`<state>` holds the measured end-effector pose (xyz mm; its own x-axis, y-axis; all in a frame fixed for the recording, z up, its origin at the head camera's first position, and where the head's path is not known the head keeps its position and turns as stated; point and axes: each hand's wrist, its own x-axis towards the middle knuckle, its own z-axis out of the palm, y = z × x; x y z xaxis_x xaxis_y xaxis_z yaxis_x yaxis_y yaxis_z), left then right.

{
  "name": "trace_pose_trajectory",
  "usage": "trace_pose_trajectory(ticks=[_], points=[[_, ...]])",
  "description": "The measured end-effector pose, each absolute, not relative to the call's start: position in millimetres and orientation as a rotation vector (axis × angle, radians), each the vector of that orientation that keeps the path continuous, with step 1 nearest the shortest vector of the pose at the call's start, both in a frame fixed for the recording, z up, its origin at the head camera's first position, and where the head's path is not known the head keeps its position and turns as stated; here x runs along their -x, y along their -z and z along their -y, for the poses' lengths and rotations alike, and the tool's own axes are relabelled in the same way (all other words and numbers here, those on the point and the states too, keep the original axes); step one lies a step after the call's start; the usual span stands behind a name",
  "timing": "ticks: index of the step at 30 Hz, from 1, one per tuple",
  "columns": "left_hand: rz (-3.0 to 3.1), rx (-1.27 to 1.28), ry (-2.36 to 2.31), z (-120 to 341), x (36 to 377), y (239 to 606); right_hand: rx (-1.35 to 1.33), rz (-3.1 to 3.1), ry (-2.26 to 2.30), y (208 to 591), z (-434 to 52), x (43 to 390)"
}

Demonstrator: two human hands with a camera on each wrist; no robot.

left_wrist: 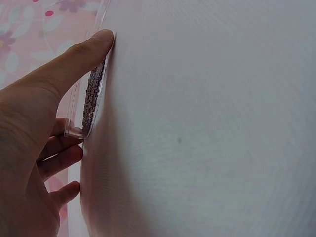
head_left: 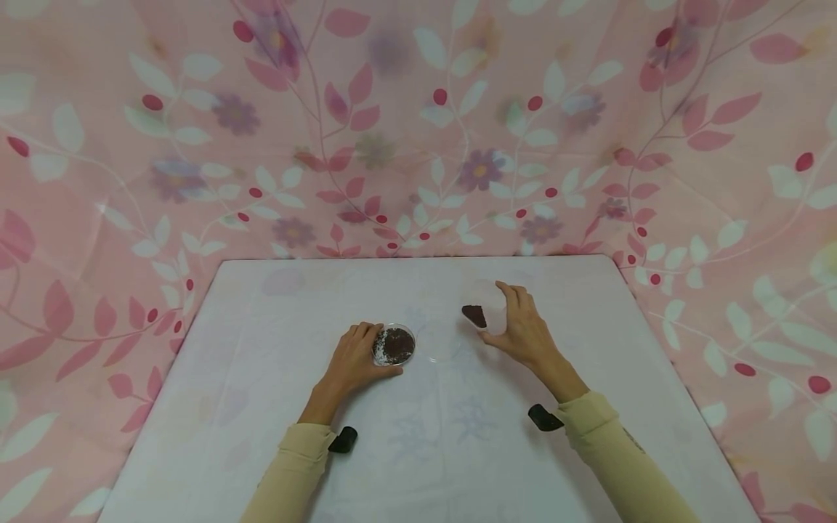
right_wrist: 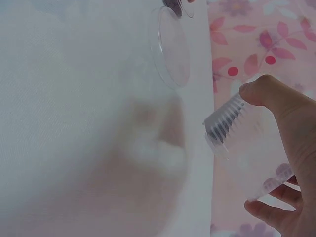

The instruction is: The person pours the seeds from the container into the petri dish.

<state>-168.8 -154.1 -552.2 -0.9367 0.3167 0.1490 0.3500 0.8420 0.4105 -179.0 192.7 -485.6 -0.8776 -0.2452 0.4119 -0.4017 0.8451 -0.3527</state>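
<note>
Cup [right_wrist: 224, 123] in right hand [head_left: 523, 334], dish [head_left: 414, 346] in left hand [head_left: 355, 356], one apiece

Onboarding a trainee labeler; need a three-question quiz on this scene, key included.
1. What does the right hand hold?
a) a spoon
b) a clear container
c) a brush

2. True or false: the round dish at the left hand has dark grains in it.

3. Which item lies between the hands, held by neither?

Key: 1. b; 2. true; 3. a clear, shallow, round lid or dish.
</note>
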Motion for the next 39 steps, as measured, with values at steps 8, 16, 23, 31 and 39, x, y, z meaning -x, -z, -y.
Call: trace_pose_trajectory(ticks=[8, 16, 23, 31, 39], points=[[2.927, 0.539, 0.663, 154.6, 170.4, 555.0, -0.455, 2.633, -0.646, 493.1, -199.7, 178.7], [2.933, 0.539, 0.667, 154.4, 169.6, 554.8, -0.414, 2.614, -0.689, 505.8, -202.8, 175.1], [2.931, 0.543, 0.659, 154.5, 169.6, 554.4, -0.410, 2.568, -0.729, 518.8, -204.2, 172.3], [2.937, 0.537, 0.651, 154.5, 170.1, 555.1, -0.414, 2.534, -0.755, 527.9, -204.3, 171.7], [2.942, 0.533, 0.643, 154.5, 171.1, 556.0, -0.370, 2.538, -0.798, 530.7, -209.1, 170.6]])
